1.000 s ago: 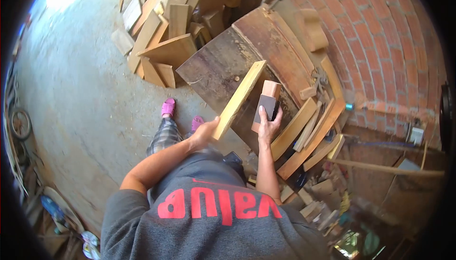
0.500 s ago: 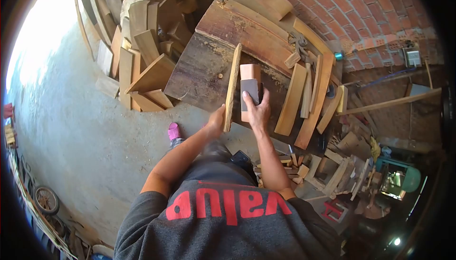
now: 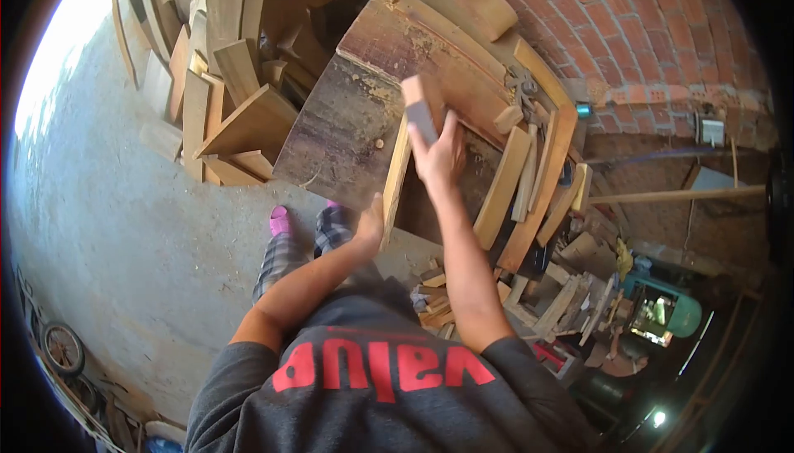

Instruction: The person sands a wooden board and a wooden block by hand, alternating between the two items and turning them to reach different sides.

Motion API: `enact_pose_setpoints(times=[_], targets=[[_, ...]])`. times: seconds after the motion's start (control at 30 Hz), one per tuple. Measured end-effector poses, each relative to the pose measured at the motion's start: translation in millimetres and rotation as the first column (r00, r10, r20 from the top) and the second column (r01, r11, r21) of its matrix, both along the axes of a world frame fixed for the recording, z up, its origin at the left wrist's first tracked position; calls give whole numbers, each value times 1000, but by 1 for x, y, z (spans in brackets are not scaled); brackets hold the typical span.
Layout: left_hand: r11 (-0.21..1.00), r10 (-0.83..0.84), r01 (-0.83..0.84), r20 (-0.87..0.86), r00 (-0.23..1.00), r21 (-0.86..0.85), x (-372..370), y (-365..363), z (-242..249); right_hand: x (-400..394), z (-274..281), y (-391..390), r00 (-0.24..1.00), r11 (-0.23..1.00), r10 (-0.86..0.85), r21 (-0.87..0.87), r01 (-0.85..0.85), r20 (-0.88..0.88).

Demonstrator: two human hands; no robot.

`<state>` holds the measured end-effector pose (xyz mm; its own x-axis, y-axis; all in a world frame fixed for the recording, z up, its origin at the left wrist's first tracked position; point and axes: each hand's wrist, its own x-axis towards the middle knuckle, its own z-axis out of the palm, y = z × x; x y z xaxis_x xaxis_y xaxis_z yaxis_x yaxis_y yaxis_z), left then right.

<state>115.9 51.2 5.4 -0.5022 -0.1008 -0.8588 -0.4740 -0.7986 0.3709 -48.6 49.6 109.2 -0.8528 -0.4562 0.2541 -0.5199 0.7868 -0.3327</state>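
My right hand is wrapped round a sanding block, a pale wooden block with a dark grey sheet about its middle. The block is tilted and lies over the far end of a narrow wooden strip. My left hand grips the near end of that strip, its fingers partly hidden. The strip stands on edge across the dark, worn workbench, its near end reaching past the bench's front edge.
Several wooden pieces lie on the bench's right side, by a metal clamp. Curved offcuts are piled at the left. A brick wall rises behind. Scrap wood and a green machine are at the lower right.
My right hand has carried the sanding block forward and left, from beside the strip onto its far end, tilting it. My left hand and the strip's near end have shifted slightly nearer my body.
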Motion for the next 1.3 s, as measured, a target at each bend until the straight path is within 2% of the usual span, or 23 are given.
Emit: enact_pose_setpoints(times=[0.07,0.13,0.17,0.27,0.33,0.37,0.4,0.43,0.47,0.5,0.53,0.6,0.63,0.67,0.73,0.8,0.83,0.93,0.97,1.0,1.1,1.2,1.3], targets=[[990,-80,87,63,995,-108,6,3,-11,-69,-13,-30,999,1000,7,-29,-5,47],[991,-43,50,54,998,-122,11,5,-5,-106,-10,-50,980,998,-42,62,30,197],[991,-41,46,44,998,-129,12,7,-10,-99,-3,-51,990,998,-17,67,8,139],[981,-81,87,45,996,-171,9,3,1,-32,8,-15,992,991,123,-48,-121,38],[999,32,-34,46,998,34,5,1,10,38,24,25,983,982,179,55,-180,29],[988,93,-85,-54,994,127,6,-1,9,74,33,46,976,974,201,88,-209,89],[977,198,-182,-169,965,109,12,18,-32,99,40,62,963,964,220,118,-239,154],[986,10,-68,-357,934,-150,20,25,-54,110,44,71,953,953,247,136,-272,174],[910,-208,-7,-473,856,-414,25,29,-65,114,45,76,939,939,278,151,-310,201],[995,34,-58,-258,966,-87,22,31,-63,103,43,71,941,939,286,145,-313,180],[995,100,-98,-87,991,20,11,11,-17,82,40,58,950,954,262,101,-281,168],[1000,15,-14,44,999,-16,9,-1,5,22,12,32,977,980,199,-39,-196,75],[999,22,-20,57,998,-25,7,-5,16,-9,8,13,983,989,120,-103,-107,136],[999,37,-35,51,998,-39,5,-6,27,-46,-12,1,992,981,99,-174,-84,75],[998,38,-35,51,998,-56,9,-7,29,-105,-27,-14,999,1000,23,14,-24,48],[996,-7,9,26,1000,-85,13,-7,12,-129,-35,-8,988,998,47,34,-53,144],[998,-36,37,32,999,-50,14,-13,7,-119,-16,-6,962,999,-22,49,8,271],[996,-65,67,-34,997,51,24,-36,30,-63,-11,33,996,1000,10,-16,-9,86],[988,-45,53,-62,997,142,26,-45,46,-43,-18,49,998,991,55,-122,-54,9],[990,-34,42,-61,998,136,29,-48,56,-23,-21,66,999,1000,1,-24,0,40],[968,-104,88,-60,993,-237,45,-51,54,17,-39,104,992,985,-94,137,105,-89],[708,-327,343,145,934,-618,64,-61,56,25,-43,111,976,947,-210,235,219,-64],[518,-430,404,178,885,-754,74,-65,72,24,-49,111,972,931,-223,277,236,-79]])
